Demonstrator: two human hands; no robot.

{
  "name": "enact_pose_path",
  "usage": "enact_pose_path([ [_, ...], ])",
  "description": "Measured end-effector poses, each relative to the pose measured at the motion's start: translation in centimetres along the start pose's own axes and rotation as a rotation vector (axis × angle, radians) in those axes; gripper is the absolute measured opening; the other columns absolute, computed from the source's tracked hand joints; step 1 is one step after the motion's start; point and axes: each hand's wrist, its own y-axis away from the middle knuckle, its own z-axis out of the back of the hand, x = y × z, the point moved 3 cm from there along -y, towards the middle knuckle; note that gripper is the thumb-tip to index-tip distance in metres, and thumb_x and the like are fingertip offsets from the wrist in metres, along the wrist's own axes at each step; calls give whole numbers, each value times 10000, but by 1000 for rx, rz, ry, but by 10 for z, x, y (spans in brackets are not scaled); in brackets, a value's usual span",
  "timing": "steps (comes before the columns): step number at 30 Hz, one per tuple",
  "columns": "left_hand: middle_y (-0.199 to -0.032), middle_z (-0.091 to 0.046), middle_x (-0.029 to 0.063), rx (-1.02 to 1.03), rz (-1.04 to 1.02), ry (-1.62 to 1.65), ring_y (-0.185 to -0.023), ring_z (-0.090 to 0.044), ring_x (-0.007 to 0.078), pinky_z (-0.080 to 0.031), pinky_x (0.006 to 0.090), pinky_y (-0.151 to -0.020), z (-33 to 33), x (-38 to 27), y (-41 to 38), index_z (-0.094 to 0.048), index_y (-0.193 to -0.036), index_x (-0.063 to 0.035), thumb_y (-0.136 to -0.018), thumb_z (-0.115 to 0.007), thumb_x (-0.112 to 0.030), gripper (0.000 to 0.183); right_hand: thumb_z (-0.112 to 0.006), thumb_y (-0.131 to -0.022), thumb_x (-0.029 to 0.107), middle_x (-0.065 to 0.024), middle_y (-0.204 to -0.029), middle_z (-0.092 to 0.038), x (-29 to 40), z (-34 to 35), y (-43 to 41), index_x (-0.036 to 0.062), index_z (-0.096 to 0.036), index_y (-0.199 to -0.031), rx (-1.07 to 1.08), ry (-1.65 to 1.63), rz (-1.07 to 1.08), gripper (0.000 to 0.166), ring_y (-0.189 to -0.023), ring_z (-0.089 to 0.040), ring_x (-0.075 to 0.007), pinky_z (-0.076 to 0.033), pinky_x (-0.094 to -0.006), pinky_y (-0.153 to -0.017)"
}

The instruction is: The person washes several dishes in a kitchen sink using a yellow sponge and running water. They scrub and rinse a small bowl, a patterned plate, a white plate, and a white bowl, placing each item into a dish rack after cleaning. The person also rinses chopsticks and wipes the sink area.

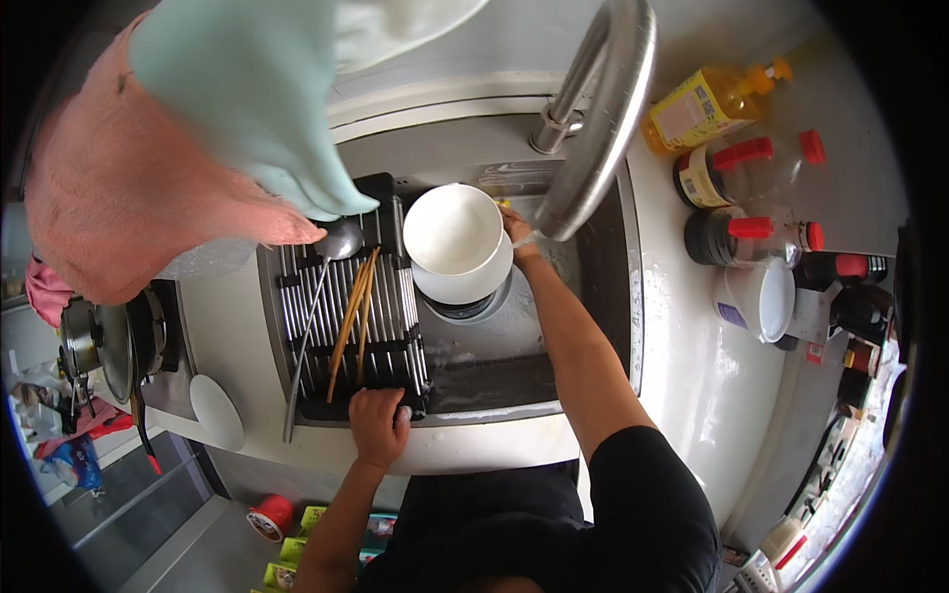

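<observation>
Two white bowls (454, 231), one set inside the other, are in the sink (489, 337) above a dark round piece of ware (467, 310). My right hand (521, 228) is against their right side, its fingers partly hidden, so its grip is unclear. A thin stream of water (531, 239) falls at the wrist. At the front of the roll-up metal drying rack (385, 319), my left hand (378, 424) rests over the edge, thumb apart, with some foam on it and nothing visibly held. Wooden chopsticks (351, 319) and a steel ladle (341, 240) lie on the rack.
A curved steel faucet (604, 148) arches over the sink's right side. Cloths (163, 170) hang low at upper left. Oil and sauce bottles (741, 167) and a white tub (756, 300) line the right counter. A white lid or plate (216, 411) and a lidded pan (118, 348) are at left.
</observation>
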Motion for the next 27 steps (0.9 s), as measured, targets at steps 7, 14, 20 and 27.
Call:
enact_pose_path([
  [7, -965, -577, 103, 17, -24, -23, -932, -515, 303, -353, 480, -928, -4, 3, 4, -561, -1060, -71, -783, -552, -174, 296, -478, -816, 104, -149, -904, -669, -23, 76, -4, 114, -687, -965, 222, 257, -675, 257, -830, -638, -351, -511, -413, -788],
  [14, -946, -579, 95, -11, -32, -35, -912, -521, 285, -370, 446, -923, -5, 6, 3, -578, -1034, -66, -779, -568, -173, 276, -547, -819, 188, -152, -1036, -644, -11, 111, 129, 97, -665, -1009, 820, 791, -260, 241, -960, -619, -326, -495, -398, -832],
  [20, -958, -587, 80, -66, -21, 12, -930, -526, 267, -371, 433, -932, 0, 8, 5, -584, -1024, -71, -771, -588, -174, 273, -574, -809, 329, -162, -985, -660, 44, 131, 181, 95, -657, -1055, 1184, 644, -372, 350, -925, -634, -315, -487, -393, -828],
  [27, -935, -573, 65, -80, -13, 59, -889, -520, 251, -373, 414, -924, -3, 16, 13, -582, -1024, -75, -768, -634, -271, 327, -468, -909, 407, -167, -1162, -585, 181, 57, 166, 71, -559, -1222, 1334, -74, -407, 468, -1085, -552, -318, -403, -366, -955],
])
